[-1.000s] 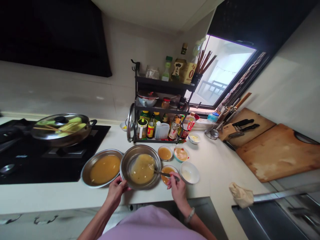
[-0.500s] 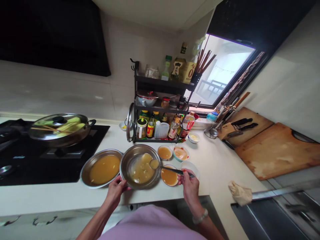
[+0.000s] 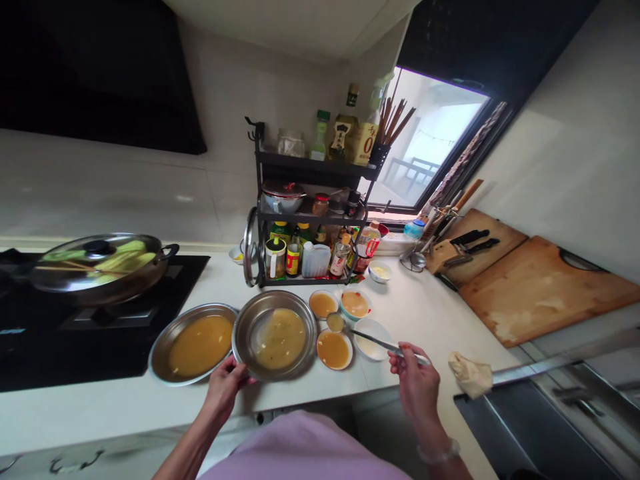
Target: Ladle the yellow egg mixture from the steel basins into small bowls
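Note:
My left hand (image 3: 227,387) grips the near rim of a round metal basin (image 3: 245,327), tilted, with cloudy yellowish liquid pooled toward its right. My right hand (image 3: 416,383) is closed around the handle of a ladle (image 3: 373,339). The ladle's filled bowl hangs above the small bowls right of the basin. Beneath and around it are a near bowl of orange-brown liquid (image 3: 334,350), a similar far bowl (image 3: 323,305), a red-marked bowl of paler liquid (image 3: 355,304) and a white bowl (image 3: 379,328). A second metal basin (image 3: 163,363) of brownish liquid stands to the left.
A lidded pan (image 3: 107,273) sits on the black stove (image 3: 115,360) at the left. Behind the bowls stands a black rack (image 3: 320,217) of bottles and jars. A knife block (image 3: 445,257), cutting boards (image 3: 545,287) and a sink (image 3: 530,427) are on the right.
My right hand has moved right, carrying the ladle out of the basin to above the small bowls. My left hand stays on the basin rim. The view has shifted slightly.

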`<move>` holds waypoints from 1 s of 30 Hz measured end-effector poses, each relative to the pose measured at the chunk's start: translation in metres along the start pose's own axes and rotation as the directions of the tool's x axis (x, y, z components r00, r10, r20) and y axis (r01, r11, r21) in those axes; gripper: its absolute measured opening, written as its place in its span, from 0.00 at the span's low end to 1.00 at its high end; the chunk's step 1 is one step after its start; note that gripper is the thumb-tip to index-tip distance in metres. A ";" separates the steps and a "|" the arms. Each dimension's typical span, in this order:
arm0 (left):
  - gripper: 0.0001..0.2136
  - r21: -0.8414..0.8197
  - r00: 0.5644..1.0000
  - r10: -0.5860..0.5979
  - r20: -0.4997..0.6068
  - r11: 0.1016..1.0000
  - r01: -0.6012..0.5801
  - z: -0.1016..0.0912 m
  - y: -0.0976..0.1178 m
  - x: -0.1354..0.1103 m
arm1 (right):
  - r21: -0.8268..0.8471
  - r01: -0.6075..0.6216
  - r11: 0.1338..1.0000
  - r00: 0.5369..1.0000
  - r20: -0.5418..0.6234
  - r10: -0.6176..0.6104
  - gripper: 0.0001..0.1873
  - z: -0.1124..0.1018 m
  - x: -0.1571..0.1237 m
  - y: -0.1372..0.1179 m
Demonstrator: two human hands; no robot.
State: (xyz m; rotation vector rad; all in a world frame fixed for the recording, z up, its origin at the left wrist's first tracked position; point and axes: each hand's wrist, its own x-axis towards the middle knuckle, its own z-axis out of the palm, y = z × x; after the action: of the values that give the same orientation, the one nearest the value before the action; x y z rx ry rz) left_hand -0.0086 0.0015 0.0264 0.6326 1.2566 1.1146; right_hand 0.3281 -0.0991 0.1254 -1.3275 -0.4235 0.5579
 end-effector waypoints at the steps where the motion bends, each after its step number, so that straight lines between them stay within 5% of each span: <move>1: 0.13 0.005 1.000 -0.001 -0.002 1.000 0.001 0.000 0.001 0.000 | -0.013 0.013 1.000 1.000 -0.028 -0.014 0.17 -0.007 0.002 -0.001; 11: 0.13 -0.014 0.999 -0.034 0.003 0.999 0.034 -0.004 -0.005 0.005 | -0.341 0.107 0.934 0.969 -0.175 -0.175 0.23 -0.057 0.004 -0.004; 16: 0.12 -0.014 1.000 -0.027 0.008 1.000 0.027 -0.006 -0.005 0.007 | -0.486 0.259 0.835 0.955 0.001 -0.295 0.23 -0.069 -0.007 0.005; 20: 0.11 -0.003 1.000 -0.017 0.007 1.000 0.017 -0.006 -0.003 0.007 | -0.523 0.458 0.719 0.889 0.248 -0.385 0.15 -0.076 -0.013 0.008; 23: 0.11 0.006 1.000 -0.013 0.010 1.000 0.013 -0.005 -0.001 0.006 | -0.465 0.524 0.713 0.851 0.323 -0.414 0.12 -0.068 -0.020 0.007; 30: 0.13 0.012 0.999 -0.037 0.027 0.999 0.037 -0.006 -0.001 0.008 | -0.312 0.370 0.875 0.906 0.330 -0.266 0.13 0.002 -0.043 0.031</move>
State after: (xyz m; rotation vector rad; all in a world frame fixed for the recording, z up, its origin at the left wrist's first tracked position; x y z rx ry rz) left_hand -0.0144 0.0076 0.0209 0.6288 1.2476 1.0654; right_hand 0.2880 -0.1191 0.0965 -1.4982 -1.0053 0.3933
